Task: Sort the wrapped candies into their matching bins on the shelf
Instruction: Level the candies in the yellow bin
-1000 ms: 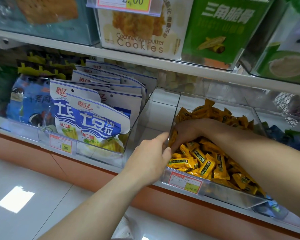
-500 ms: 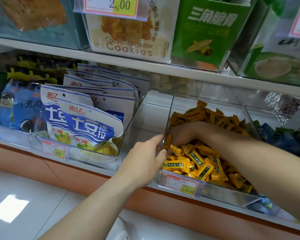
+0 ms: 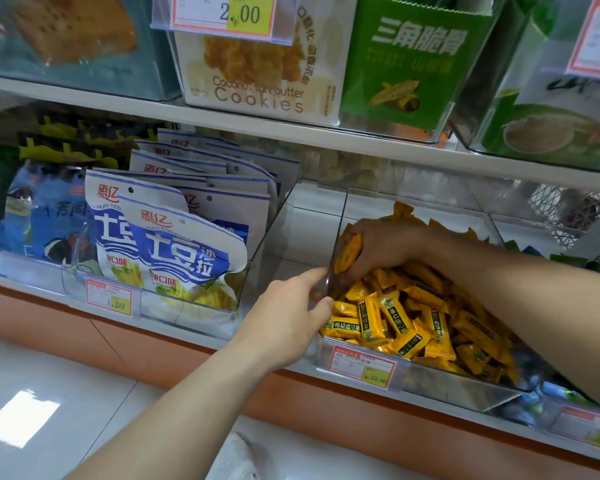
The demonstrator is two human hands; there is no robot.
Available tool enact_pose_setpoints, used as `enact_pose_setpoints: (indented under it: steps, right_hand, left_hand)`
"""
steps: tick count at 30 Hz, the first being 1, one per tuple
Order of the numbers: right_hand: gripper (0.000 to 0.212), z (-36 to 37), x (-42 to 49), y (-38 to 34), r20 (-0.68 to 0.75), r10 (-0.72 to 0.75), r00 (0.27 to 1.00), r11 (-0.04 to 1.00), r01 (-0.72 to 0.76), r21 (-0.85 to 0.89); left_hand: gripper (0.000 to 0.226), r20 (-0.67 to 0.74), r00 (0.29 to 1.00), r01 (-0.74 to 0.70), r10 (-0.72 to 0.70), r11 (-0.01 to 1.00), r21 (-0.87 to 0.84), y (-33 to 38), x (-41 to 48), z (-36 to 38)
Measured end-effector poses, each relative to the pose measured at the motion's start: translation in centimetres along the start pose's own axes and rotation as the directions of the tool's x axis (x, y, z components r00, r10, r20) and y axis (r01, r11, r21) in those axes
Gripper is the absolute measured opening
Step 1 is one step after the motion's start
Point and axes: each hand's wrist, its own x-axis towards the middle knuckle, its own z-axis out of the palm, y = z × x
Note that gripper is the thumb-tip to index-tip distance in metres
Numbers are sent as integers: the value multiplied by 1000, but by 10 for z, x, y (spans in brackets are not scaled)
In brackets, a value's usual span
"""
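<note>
Several yellow candies (image 3: 350,252) clutched in right hand (image 3: 383,249), left hand (image 3: 288,320) straight-fingered against clear bin (image 3: 447,381); loosely held ones may spill over its wall.

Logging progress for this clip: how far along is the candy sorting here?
Done: the bin holds a heap of yellow candies. In hand: the right hand grips one candy at the bin's left wall; the left hand touches that wall. Left: that candy is not yet released; no other strays show.
</note>
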Motion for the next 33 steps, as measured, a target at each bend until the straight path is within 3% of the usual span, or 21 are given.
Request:
enact_pose_setpoints:
  steps: [5,10,13,18,19,21,22,24,28,31,33]
  right_hand:
    - [42,-36,-6,4,-127,44,991,998,-36,60]
    - [55,-60,-15,19,-225,80,971,993,-98,-70]
    - [61,-59,-23,31,-176,70,982,983,-98,-154]
    - [90,-60,-41,34,34,132,991,965,-121,-233]
    - [92,-59,-44,29,16,122,992,960,-114,-255]
    - [80,-49,-46,13,-111,24,993,942,-60,-329]
    - [65,-41,-44,1,-139,-44,989,944,-5,-331]
    - [41,-22,-35,-19,-27,-87,996,957,76,-279]
    - [34,8,-7,-36,306,156,939,951,-58,-305]
    - [71,19,6,-33,421,242,874,929,-84,-361]
    - [99,23,8,-32,392,243,887,910,-68,-410]
  left_hand:
    - [54,12,1000,0,0,1000,2,0,1,-3]
    - [54,33,999,-1,1,1000,-23,1,1,-5]
    - [54,33,999,-3,3,1000,-13,0,2,-7]
    - [48,34,999,9,-8,1000,-19,-2,3,-9]
    - [47,35,999,9,-8,1000,-14,-1,3,-9]
    - [46,32,999,6,-6,1000,-2,0,3,-9]
    - [46,27,1000,4,-5,1000,3,0,3,-8]
    - [43,23,1000,6,-6,1000,9,1,3,-8]
    - [45,24,999,22,-22,1000,18,2,3,-7]
    - [43,24,999,25,-25,999,32,3,3,-6]
    - [41,26,999,32,-33,999,32,3,4,-5]
